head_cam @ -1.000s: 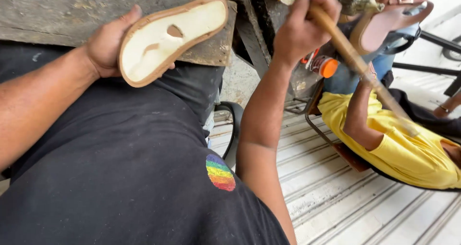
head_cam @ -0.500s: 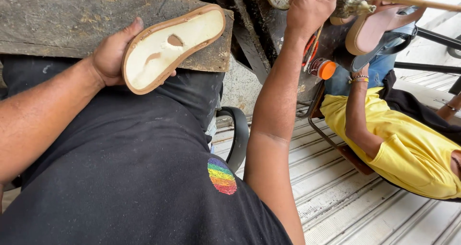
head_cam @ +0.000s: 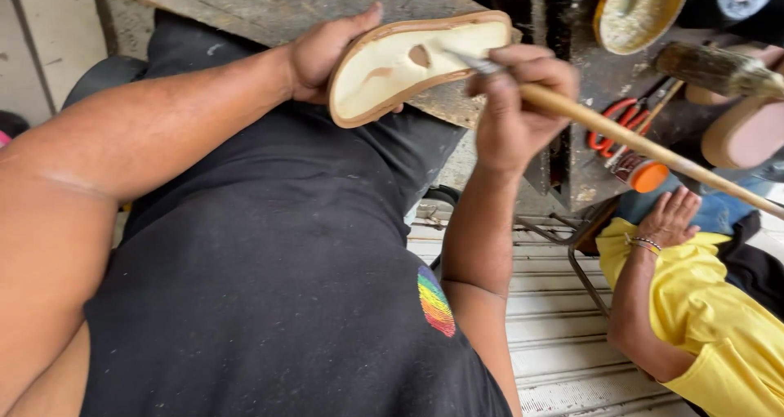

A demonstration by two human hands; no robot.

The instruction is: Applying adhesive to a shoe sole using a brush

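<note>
Head view, hands [head_cam: 523, 98] brushing sole [head_cam: 416, 62], round glue-crusted tin [head_cam: 639, 8]

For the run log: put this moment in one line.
left hand: holds shoe sole | right hand: brush tip on sole

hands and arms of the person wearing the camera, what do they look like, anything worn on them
Both arms are bare from the shoulder down: no sleeves show, and the black top with a small rainbow patch looks sleeveless. The left hand and the right hand wear no gloves, and no rings, watch or bracelet are visible. The only bracelet in view is on the nearby person in yellow.
</note>
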